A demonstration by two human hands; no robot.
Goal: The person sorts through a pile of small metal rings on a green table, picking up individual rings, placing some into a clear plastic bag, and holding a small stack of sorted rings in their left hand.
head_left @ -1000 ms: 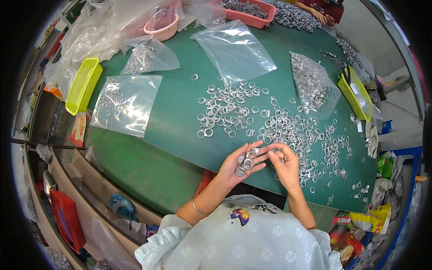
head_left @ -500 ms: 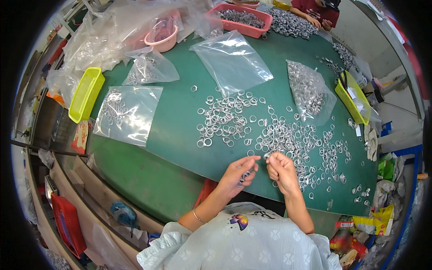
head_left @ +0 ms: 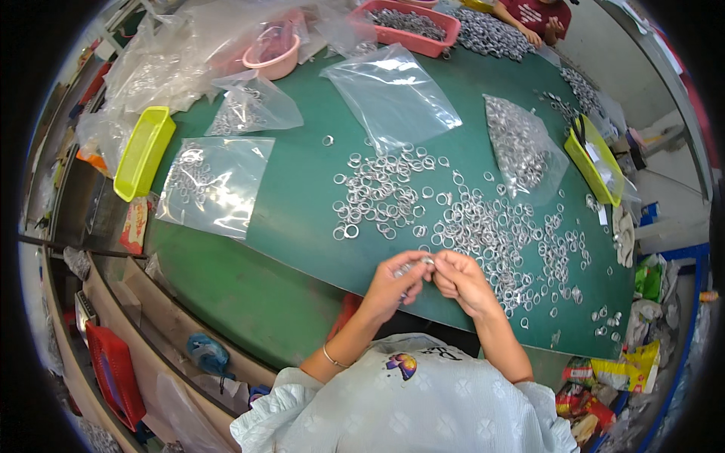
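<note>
At the table's near edge, the fingertips of both hands meet around a small silver-coloured metal ring. My left hand is closed, with more rings partly showing in its curled fingers. My right hand pinches at the same ring from the other side, its lower fingers curled in. Just beyond my hands lies a wide pile of loose rings on the green table. A smaller spread of rings lies to its left.
Clear plastic bags of rings lie at left and right; a flat clear bag lies between. Yellow-green baskets stand left and right. Farther back are a pink tub of dark metal pieces and a person in dark red.
My right hand has moved left, bringing its fingertips against those of my left hand, where they meet at a ring. The far person's one hand has lifted. My view has shifted slightly.
</note>
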